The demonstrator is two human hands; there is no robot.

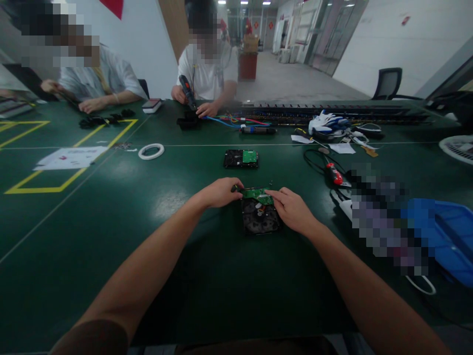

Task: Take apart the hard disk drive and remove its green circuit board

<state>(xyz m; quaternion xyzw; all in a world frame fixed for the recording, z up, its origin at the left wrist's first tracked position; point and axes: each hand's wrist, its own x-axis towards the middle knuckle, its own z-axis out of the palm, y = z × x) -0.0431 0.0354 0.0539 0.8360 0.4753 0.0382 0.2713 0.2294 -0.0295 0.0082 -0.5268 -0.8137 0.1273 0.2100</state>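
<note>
A hard drive lies on the green table in front of me, its dark underside facing up. Along its far end is a green circuit board, which looks slightly raised from the casing. My left hand pinches the board's left end; a small dark object, too unclear to name, shows at those fingers. At the board's right end, my right hand has its fingers closed on the edge, the index fingertip over the top. Beyond them rests a second hard drive with a green board showing.
Tiny screws lie just past the drive. To the right are a red-handled screwdriver, gloves and a blue bin. A tape roll lies left. Across the table, a person holds a power screwdriver; another sits left.
</note>
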